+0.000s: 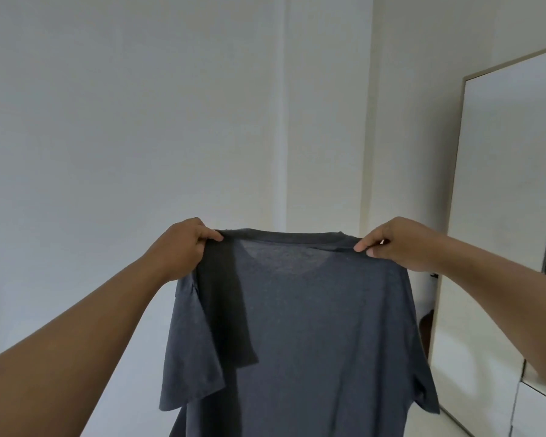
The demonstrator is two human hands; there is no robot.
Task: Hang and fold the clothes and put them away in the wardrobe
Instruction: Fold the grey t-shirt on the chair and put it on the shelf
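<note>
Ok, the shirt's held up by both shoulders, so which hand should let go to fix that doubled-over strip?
Right, probably. The dark folded-over strip hangs from the left hand pinch on the dark grey T-shirt; the right hand could cross over.

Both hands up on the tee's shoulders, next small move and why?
Probably shake out the tee: a dark strip of fabric lies doubled over its front below the left hand. Both the left and right hand pinch the shoulders, the shirt hangs free, and no hanger is in view.
</note>
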